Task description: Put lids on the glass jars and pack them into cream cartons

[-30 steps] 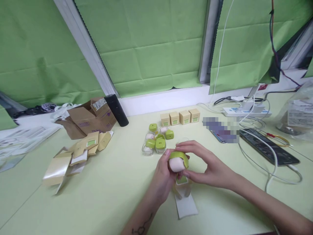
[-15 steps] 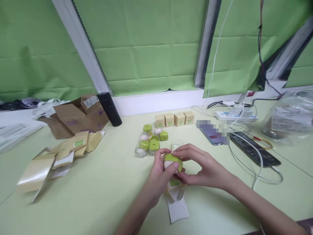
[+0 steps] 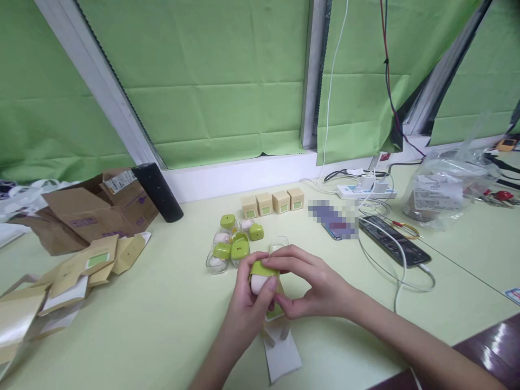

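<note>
In front of me my left hand (image 3: pixel 244 303) is closed around a pale, rounded piece (image 3: pixel 258 284) with a green cap (image 3: pixel 264 268) over its top. The fingertips and thumb of my right hand (image 3: pixel 317 281) press on the cap's right side. Beneath the hands, partly hidden, lies a small cardboard box (image 3: pixel 277 311) with a green label. Its white flap (image 3: pixel 283 358) stretches towards me. A clear cup (image 3: pixel 279 243) stands just behind my right fingers. Left of it is a cluster of green-capped clear containers (image 3: pixel 239 249), some with pale pieces inside.
Several small tan boxes (image 3: pixel 280 202) stand in a row at the back. Flattened packaging (image 3: pixel 97 260), an open brown carton (image 3: pixel 101 206) and a black cylinder (image 3: pixel 158 192) are on the left. Phones (image 3: pixel 394 238), cables, a power strip (image 3: pixel 353 191) and a plastic bag (image 3: pixel 439 189) lie right.
The view has swung to the right, so everything appears further left. Both hands still hold the green-capped piece, and the cap looks turned slightly.
</note>
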### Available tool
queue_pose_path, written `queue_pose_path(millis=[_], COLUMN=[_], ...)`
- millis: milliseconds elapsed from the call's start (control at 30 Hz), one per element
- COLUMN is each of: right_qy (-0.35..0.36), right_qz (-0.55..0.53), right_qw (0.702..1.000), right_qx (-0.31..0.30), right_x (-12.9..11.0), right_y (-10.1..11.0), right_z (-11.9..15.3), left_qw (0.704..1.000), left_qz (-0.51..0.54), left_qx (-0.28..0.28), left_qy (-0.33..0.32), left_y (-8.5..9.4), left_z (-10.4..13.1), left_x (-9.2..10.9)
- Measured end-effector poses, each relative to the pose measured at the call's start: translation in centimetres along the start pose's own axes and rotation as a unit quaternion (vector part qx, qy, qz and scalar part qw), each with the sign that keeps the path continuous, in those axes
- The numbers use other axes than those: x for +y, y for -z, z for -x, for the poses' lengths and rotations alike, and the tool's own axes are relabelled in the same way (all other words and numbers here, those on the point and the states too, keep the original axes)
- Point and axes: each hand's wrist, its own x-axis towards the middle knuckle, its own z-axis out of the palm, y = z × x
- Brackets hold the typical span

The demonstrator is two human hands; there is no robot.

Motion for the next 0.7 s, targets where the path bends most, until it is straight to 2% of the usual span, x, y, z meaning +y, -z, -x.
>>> queue_pose_path(millis=[133, 367, 700], right_qy=[0.024, 0.051, 0.021], right_qz=[0.044, 0.156, 0.127], right_qw=[0.998, 0.986, 0.991], right_qx=[-0.031, -0.002, -0.025], right_x=[0.4, 0.0, -0.5], right_y=[0.3, -0.3, -1.0], right_z=[0.2, 0.3, 0.1], left_qw=[1.000, 0.999, 0.997], left_qz=[0.016, 0.019, -0.025], left_qx=[-0.004, -0.038, 0.068], left_qy=[0.014, 0.013, -0.025], left_y=[-0.1, -0.4, -1.2], left_z=[0.2, -0.1, -0.5], left_x=[0.3, -0.4, -0.7])
